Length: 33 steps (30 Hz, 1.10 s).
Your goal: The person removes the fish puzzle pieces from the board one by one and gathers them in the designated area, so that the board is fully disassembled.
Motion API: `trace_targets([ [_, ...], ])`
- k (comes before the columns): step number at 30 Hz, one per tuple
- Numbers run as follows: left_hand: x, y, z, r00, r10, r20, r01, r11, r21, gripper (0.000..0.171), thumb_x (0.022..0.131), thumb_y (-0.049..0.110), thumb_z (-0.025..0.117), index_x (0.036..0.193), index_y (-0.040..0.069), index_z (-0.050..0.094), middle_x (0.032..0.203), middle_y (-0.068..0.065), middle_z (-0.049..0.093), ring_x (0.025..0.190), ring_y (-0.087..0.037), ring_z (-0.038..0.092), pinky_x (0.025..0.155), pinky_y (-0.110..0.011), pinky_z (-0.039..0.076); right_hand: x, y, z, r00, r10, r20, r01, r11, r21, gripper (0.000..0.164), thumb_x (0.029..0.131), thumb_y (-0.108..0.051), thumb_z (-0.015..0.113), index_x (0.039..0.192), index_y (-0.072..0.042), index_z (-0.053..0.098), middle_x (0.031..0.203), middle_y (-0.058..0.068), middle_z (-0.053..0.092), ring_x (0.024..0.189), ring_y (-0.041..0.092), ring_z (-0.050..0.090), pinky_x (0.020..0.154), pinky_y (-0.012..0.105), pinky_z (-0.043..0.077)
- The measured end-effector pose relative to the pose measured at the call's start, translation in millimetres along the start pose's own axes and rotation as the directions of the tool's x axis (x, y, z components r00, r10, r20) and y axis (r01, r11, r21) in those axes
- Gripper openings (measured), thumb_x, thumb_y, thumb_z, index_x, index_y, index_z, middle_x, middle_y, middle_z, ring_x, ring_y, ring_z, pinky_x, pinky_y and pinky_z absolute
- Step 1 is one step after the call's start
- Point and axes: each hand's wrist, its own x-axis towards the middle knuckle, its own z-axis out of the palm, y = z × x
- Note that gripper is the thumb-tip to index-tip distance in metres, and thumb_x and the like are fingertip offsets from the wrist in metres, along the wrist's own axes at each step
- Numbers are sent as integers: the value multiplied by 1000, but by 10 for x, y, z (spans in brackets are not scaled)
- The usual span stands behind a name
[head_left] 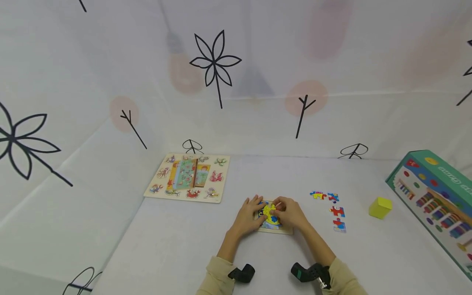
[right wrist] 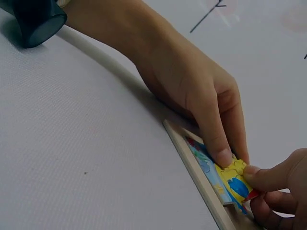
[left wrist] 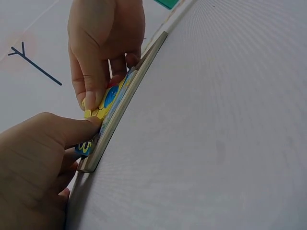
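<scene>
On the table lies a small wooden puzzle board (head_left: 285, 231) with a raised rim and a colourful picture. My left hand (head_left: 245, 215) grips its left end; in the left wrist view the thumb presses on the picture and the fingers curl at the edge. My right hand (head_left: 293, 213) pinches a yellow puzzle piece (head_left: 268, 209) over the board between thumb and forefinger. The yellow piece (right wrist: 234, 173) has blue and red parts and overlaps the board's picture in the right wrist view. The thumbs are close together on the yellow area.
Several loose jigsaw pieces (head_left: 337, 211) lie right of the board. Beyond them stand a yellow block (head_left: 380, 207) and a large green toy box (head_left: 439, 205). A larger wooden picture board (head_left: 225, 180) lies at the back left. White patterned cloth surrounds the table.
</scene>
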Motion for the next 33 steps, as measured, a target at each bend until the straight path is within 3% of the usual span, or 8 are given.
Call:
trace_targets([
  [10,12,-2,5,1000,3,8,-3,1000,7,40,84,19,64,120,0,63,137,-15,50,134,-29,38,112,-50,24,-32,-7,47,997,-32,-77,26,996,-89,24,78,-10,74,98,5,69,74,4,63,70,17,59,63,31,49],
  [18,-4,23,-2,999,-13,44,11,999,50,37,87,19,65,120,3,63,139,-14,48,135,-29,35,113,-47,22,-56,-28,41,997,-79,7,78,976,-204,32,82,-12,71,106,9,67,79,6,60,66,13,50,57,25,42],
  [26,-46,103,-16,996,-3,89,-14,982,190,36,93,18,57,126,4,60,138,-9,50,135,-30,36,111,-50,26,-72,58,14,981,-189,52,195,965,-174,41,77,-6,73,111,13,62,89,13,62,70,13,50,61,25,43],
  [33,-66,114,-15,997,15,79,-31,977,209,36,94,18,55,128,4,58,136,-8,51,134,-30,37,110,-49,28,-118,98,63,968,-247,-48,240,963,-124,34,78,-2,72,109,9,64,88,11,62,66,10,46,57,22,40],
])
